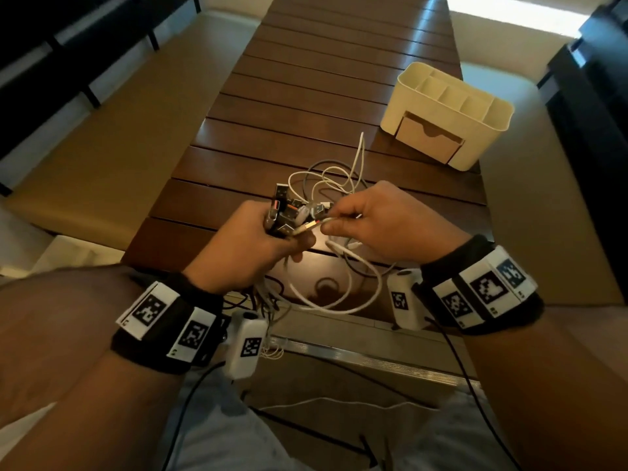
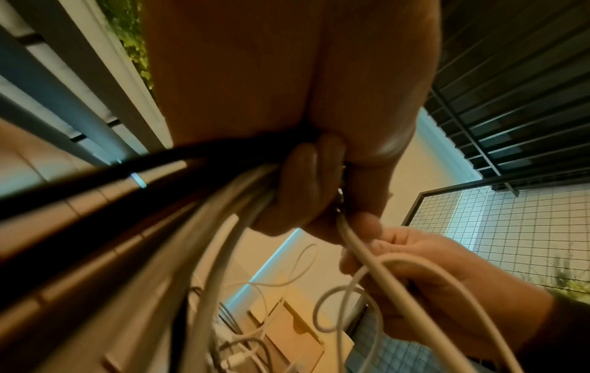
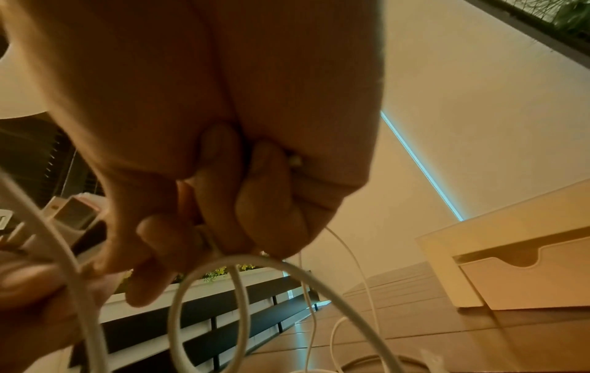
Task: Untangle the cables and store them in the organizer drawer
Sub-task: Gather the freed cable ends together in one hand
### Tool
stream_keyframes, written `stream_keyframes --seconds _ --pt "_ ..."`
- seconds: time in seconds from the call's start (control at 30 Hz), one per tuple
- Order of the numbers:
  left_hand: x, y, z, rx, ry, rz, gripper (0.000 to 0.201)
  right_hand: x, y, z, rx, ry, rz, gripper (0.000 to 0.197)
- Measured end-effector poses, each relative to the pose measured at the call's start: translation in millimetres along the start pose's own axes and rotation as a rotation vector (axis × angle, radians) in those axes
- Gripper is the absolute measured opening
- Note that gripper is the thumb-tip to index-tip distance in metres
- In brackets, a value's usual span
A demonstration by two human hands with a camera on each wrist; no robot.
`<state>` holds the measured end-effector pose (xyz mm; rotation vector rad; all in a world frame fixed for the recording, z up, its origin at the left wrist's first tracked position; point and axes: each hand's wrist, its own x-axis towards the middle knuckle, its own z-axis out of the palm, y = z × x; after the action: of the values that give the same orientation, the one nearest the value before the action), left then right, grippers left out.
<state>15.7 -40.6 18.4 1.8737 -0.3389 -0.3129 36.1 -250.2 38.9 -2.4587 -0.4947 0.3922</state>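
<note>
My left hand (image 1: 258, 246) grips a bundle of cable plugs (image 1: 292, 212) above the table's near edge, with black and white cords (image 2: 198, 202) trailing from its fist. My right hand (image 1: 343, 219) pinches one white cable (image 1: 317, 223) just behind its plug, right beside the bundle. Loops of white cable (image 1: 339, 175) lie tangled on the table behind both hands, and more hang below them (image 3: 204, 302). The cream organizer (image 1: 448, 113) stands at the far right of the table, its small drawer (image 1: 428, 136) pushed in.
The dark slatted wooden table (image 1: 306, 96) runs away from me between beige cushioned benches (image 1: 119, 137). Thin black wires (image 1: 469, 379) run from the wrist cameras down past my lap. Dark furniture stands at the far left and right.
</note>
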Motion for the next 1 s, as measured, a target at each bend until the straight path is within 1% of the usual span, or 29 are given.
stream_keyframes --seconds 0.03,0.1,0.2,0.27,0.3,0.33,0.37,0.43,0.5,0.57,0.63,0.7,0.77,0.8,0.83,0.93,0.97,1.0 --pt "-1 0 -3 0.028 0.004 0.005 0.014 -1 -1 0 -0.005 0.001 -0.007 0.014" --pt "-4 3 -13 -0.026 0.022 0.017 0.025 -2 -2 1 -0.006 -0.007 -0.006 0.017" --pt "-9 -4 -39 -0.308 0.142 0.021 0.023 -3 8 -7 -0.102 -0.023 0.087 0.019" --pt "-14 -14 -62 -0.511 0.161 0.003 0.02 -7 15 -17 -0.21 -0.039 0.173 0.021" --pt "-17 -17 -71 -0.549 0.14 -0.011 0.022 -10 18 -23 -0.219 -0.052 0.202 0.021" --pt "-18 -22 -78 -0.511 0.119 -0.033 0.025 -13 18 -28 -0.199 -0.066 0.215 0.021" --pt "-19 -25 -81 -0.405 0.105 -0.051 0.027 -14 17 -32 -0.163 -0.082 0.217 0.021" --pt "-19 -29 -78 -0.177 0.063 -0.095 0.023 -16 14 -37 -0.083 -0.125 0.194 0.021" --pt "-19 -29 -72 -0.083 -0.033 -0.139 0.015 -16 10 -36 -0.042 -0.174 0.175 0.021" --pt "-20 -25 -67 -0.041 -0.081 -0.148 0.023 -18 5 -32 0.007 -0.212 0.167 0.022" --pt "-20 -22 -65 -0.085 -0.035 -0.149 0.025 -21 -2 -27 0.048 -0.258 0.133 0.025" --pt "-21 -18 -63 -0.132 0.002 -0.141 0.017 -24 -9 -21 0.034 -0.322 0.099 0.026" --pt "-24 -13 -59 -0.158 0.005 -0.12 0.004 -27 -17 -10 0.001 -0.411 0.067 0.028" --pt "-25 -13 -57 -0.175 0.028 -0.102 0.002 -28 -20 -1 -0.005 -0.458 0.047 0.029" --pt "-25 -16 -56 -0.209 0.085 -0.092 0.003 -31 -24 10 0.01 -0.501 0.031 0.029" --pt "-22 -21 -61 -0.32 0.366 -0.097 0.01 -42 -33 41 0.106 -0.588 0.046 0.024" --pt "-22 -23 -64 -0.324 0.406 -0.108 0.013 -44 -35 49 0.12 -0.607 0.055 0.023" --pt "-23 -24 -66 -0.306 0.402 -0.11 0.012 -45 -35 54 0.113 -0.609 0.064 0.024"
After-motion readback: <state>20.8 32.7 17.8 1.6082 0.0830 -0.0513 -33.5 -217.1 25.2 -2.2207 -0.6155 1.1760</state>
